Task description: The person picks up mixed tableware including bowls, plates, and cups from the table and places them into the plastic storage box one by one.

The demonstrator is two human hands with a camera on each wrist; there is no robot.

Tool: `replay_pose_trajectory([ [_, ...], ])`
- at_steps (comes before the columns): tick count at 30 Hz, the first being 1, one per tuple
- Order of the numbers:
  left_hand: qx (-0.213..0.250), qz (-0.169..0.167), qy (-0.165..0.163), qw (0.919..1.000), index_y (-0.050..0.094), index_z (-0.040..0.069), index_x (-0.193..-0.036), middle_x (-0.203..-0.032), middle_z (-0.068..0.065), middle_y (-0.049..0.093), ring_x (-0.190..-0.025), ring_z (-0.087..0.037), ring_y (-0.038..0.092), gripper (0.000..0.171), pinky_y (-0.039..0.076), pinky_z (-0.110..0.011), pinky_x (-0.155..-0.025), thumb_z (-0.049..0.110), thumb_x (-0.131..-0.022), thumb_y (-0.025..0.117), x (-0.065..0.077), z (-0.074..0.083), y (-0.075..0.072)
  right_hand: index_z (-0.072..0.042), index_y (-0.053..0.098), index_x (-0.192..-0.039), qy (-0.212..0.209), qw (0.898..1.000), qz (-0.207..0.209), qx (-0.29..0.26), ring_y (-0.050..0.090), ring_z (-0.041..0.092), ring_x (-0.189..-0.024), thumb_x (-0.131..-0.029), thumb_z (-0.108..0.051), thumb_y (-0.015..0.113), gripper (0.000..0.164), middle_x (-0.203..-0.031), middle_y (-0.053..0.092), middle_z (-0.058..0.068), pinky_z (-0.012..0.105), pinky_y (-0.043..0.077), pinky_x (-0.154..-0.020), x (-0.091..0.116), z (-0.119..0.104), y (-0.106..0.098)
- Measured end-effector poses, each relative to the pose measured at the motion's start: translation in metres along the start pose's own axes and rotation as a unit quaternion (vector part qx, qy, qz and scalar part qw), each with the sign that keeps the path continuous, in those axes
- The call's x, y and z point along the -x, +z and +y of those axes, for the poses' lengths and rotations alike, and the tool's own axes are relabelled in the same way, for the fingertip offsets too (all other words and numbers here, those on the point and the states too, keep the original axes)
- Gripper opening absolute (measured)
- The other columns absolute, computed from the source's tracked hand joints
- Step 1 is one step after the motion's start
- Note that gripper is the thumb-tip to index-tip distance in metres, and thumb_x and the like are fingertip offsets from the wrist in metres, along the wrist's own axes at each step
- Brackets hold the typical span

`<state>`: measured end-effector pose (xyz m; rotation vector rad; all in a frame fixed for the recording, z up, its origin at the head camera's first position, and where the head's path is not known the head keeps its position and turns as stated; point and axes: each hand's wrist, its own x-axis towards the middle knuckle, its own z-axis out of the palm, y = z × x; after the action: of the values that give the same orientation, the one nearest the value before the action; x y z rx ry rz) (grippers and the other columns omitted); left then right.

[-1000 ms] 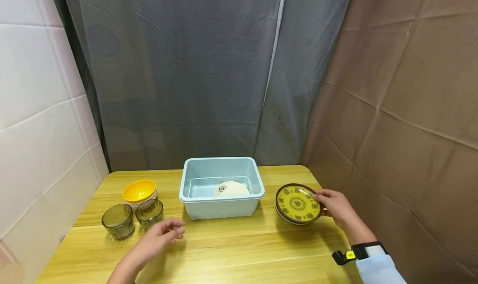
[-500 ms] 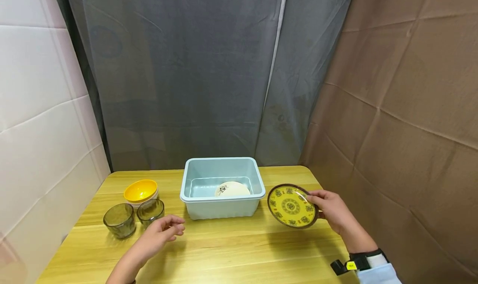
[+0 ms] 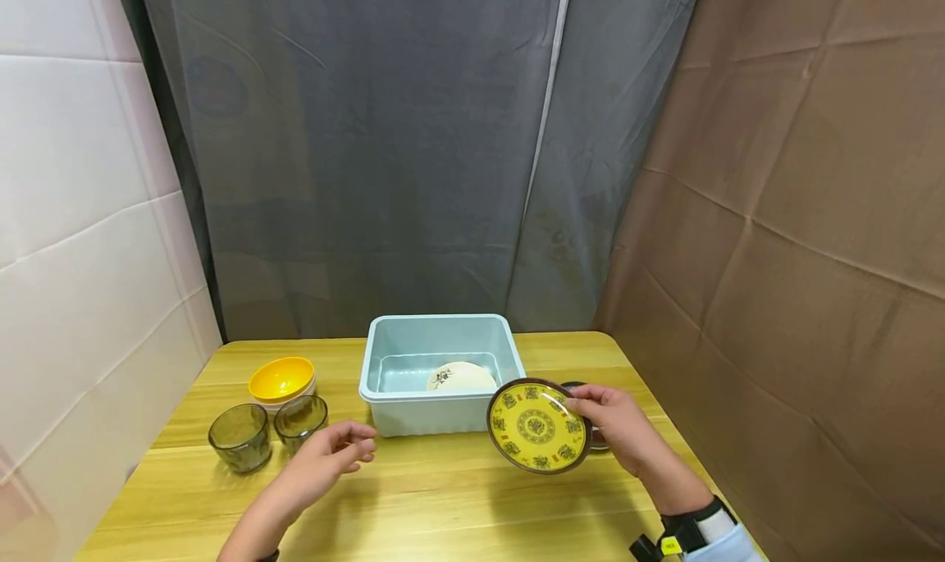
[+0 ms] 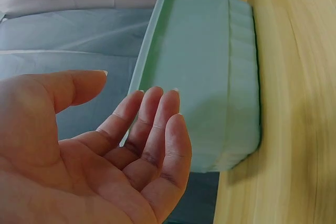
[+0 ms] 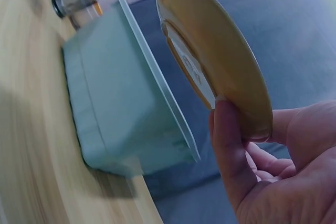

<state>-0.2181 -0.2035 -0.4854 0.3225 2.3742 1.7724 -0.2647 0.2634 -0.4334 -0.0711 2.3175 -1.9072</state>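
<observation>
My right hand (image 3: pixel 618 431) pinches the edge of a yellow patterned plate (image 3: pixel 537 427) with a dark brown rim, thumb on the upper face. The right wrist view shows the plate's underside (image 5: pixel 223 51) with fingers beneath it. The plate is tilted above the table, overlapping the front right corner of a light blue plastic basin (image 3: pixel 435 418). Inside the basin lies a white plate (image 3: pixel 463 376) with a dark floral print. My left hand (image 3: pixel 328 461) hovers in front of the glasses, fingers loosely bent, palm bare in the left wrist view.
At left stand two smoky glass cups (image 3: pixel 240 440) side by side. Behind them a yellow bowl (image 3: pixel 282 378) sits in a white one (image 3: pixel 307 388). A dark-rimmed dish (image 3: pixel 600 441) is mostly hidden behind my right hand. Curtains surround the wooden table (image 3: pixel 413 504).
My right hand has lifted the yellow plate off the dish beneath it and carried it left towards the basin. The left hand has hardly moved.
</observation>
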Motion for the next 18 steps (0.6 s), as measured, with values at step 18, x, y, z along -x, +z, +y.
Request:
replay_pose_trajectory([
  [18,0.018,-0.034,0.048,0.9981,0.067,-0.003,-0.131,-0.11,-0.007,0.072,-0.109,-0.032,0.071,0.027,0.062,-0.037,-0.091,0.018,-0.112,0.066,-0.012,0.016,0.03,0.009,0.068,-0.131,-0.016,0.998,-0.057,-0.024,0.072,0.019,-0.084,-0.109,-0.017,0.07,0.034,-0.105,0.075,0.007,0.034,0.062,-0.066,-0.003,-0.001,0.071],
])
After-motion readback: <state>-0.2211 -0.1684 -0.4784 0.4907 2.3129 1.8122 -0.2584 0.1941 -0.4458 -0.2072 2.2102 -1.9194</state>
